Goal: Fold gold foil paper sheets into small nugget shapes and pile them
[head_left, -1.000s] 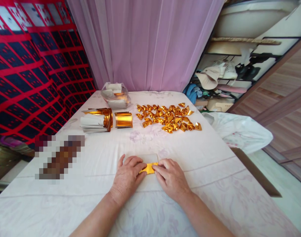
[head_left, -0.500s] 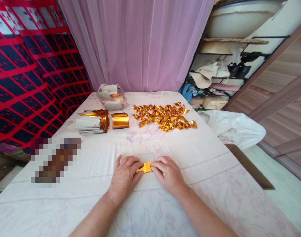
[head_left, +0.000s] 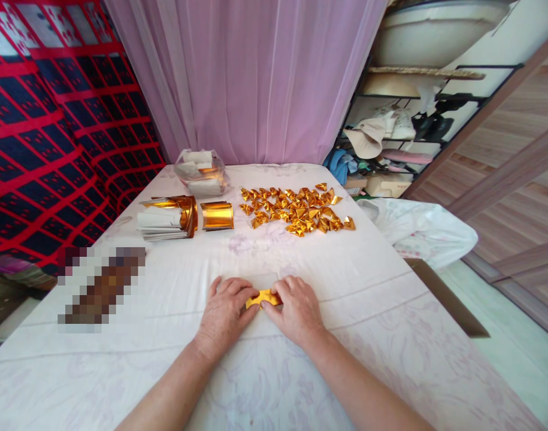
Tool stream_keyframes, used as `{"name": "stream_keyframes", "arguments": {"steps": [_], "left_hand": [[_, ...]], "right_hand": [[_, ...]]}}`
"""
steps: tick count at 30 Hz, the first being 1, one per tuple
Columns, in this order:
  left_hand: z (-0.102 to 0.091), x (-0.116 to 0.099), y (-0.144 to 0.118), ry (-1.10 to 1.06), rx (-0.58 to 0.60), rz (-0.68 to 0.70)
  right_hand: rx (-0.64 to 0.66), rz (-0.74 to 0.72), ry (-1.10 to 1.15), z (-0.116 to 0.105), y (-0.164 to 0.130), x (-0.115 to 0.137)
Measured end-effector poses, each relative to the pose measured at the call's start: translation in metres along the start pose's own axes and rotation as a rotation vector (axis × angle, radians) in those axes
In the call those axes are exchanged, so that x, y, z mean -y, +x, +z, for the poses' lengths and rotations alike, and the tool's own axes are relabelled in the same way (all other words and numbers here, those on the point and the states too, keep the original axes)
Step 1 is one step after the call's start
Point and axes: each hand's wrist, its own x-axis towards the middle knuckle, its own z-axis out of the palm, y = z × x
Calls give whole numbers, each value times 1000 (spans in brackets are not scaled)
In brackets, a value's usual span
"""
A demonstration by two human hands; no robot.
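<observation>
Between my two hands lies a small folded piece of gold foil paper [head_left: 262, 297], low over the table. My left hand [head_left: 226, 308] pinches its left end with thumb and forefinger. At the right end, my right hand [head_left: 298, 308] grips it, the thumb across the front edge and the fingers over the top. A pale, translucent flat sheet [head_left: 260, 279] lies under and behind the foil, partly covered by my hands. Farther back, many folded gold foil pieces [head_left: 300, 209] are spread over the table's right side.
A stack of gold sheets [head_left: 217, 216] lies beside a larger fanned stack with white backs [head_left: 163, 222]. Behind them sits a clear plastic bag [head_left: 202, 173] of more sheets. A blurred-out patch [head_left: 103, 287] covers something at left. Shelves [head_left: 403, 143] and a white bag [head_left: 426, 230] stand right.
My right hand has shifted its hold on the foil, its thumb now farther left along the front edge. My left hand keeps its pinch. The whole view has shifted slightly.
</observation>
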Motion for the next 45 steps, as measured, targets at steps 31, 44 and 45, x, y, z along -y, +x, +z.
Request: {"name": "stream_keyframes", "arguments": {"steps": [31,44,45], "left_hand": [[0,0,1,-28,-1,-7],[-1,13,1,-146,35,-30],[0,13,1,-154,34,-32]], "right_hand": [[125,-323,49,-13,-19,-10],[244,-177,-12,-8,-31,-13],[241,-179,-13,-8,-31,-13]]}}
